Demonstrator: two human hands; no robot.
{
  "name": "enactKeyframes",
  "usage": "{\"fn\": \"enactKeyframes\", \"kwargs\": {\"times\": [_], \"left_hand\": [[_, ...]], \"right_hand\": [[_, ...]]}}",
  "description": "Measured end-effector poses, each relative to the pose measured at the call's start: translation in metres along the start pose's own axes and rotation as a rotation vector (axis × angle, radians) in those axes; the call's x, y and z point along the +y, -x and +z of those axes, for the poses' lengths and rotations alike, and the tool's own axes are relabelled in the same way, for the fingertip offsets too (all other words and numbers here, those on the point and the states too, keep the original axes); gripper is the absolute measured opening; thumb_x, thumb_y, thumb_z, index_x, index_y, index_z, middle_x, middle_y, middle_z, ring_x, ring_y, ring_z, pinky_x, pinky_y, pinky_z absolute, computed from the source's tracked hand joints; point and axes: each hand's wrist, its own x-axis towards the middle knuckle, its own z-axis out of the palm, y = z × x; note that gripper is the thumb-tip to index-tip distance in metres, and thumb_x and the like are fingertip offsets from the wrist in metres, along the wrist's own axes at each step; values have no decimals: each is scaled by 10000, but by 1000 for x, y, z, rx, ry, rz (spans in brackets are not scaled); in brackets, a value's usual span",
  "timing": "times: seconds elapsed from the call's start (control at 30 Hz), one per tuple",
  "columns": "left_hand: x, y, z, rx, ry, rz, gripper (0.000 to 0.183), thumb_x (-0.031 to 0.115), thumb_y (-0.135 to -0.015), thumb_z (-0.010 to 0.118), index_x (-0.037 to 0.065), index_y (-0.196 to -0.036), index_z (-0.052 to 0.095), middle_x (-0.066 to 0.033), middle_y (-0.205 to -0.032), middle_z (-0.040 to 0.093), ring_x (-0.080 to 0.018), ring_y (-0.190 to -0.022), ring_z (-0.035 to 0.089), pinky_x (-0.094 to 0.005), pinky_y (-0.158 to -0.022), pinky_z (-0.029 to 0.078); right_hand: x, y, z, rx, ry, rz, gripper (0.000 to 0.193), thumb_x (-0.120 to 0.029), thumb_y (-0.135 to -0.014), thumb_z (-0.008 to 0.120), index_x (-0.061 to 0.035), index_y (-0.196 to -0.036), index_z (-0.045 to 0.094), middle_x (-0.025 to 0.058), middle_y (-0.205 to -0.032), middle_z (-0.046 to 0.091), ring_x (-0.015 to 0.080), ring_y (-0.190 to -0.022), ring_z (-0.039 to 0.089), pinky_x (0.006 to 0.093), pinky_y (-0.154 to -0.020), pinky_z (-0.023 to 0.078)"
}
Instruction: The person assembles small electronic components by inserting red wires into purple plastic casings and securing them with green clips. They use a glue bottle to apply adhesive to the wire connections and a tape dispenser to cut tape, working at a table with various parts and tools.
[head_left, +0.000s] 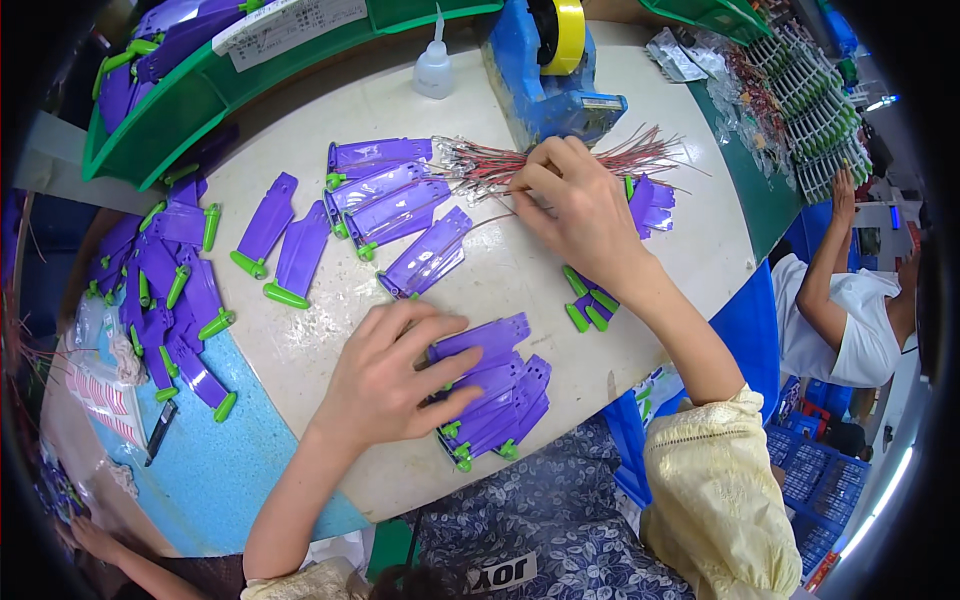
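My left hand (395, 375) is open, its spread fingers over a loose stack of purple plastic blade-shaped pieces (500, 395) with green ends. Whether its fingertips touch the top piece I cannot tell. My right hand (580, 205) is closed in a pinch on a thin red wire at the near side of a bundle of red wires (640, 150) with pale ends. Left of that bundle, several purple pieces (385, 195) lie in a row with wires along them. The nearest one of the row, a purple piece (430, 250), has a thin wire stretching toward my right fingers.
More purple pieces (170, 270) are heaped at the left by a black cutter (160, 432). A blue tape dispenser (550, 90) and a small squeeze bottle (433, 70) stand at the back, near a green bin (200, 105). Another person (850, 310) works at the right.
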Motion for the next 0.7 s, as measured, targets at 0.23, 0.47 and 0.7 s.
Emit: {"fn": "enactKeyframes", "kwargs": {"times": [0.23,0.47,0.7], "left_hand": [[1,-1,1,111,-214,-191,348,109,-714,809,52,-1047,728,-73,-1144,674,-279,-1019,598,-407,-833,438],[11,-30,8,487,601,-640,318,-27,-777,810,-21,-1073,691,-132,-1025,703,-183,-814,698,-286,-693,558],[17,-16,-1,417,394,-458,267,-64,-780,773,-23,-1036,710,-140,-1058,703,-232,-858,706,-323,-743,558]], "right_hand": [[-6,-1,-5,47,-156,-5,68,-5,-804,699,-12,-844,645,87,-786,616,250,-736,611,363,-682,483],[-55,3,-34,-146,-490,164,75,13,-821,718,2,-887,683,68,-773,650,138,-657,628,270,-629,515],[-71,13,-26,-344,-1002,500,113,-25,-875,728,37,-967,713,79,-865,704,105,-782,671,264,-699,545]]}}
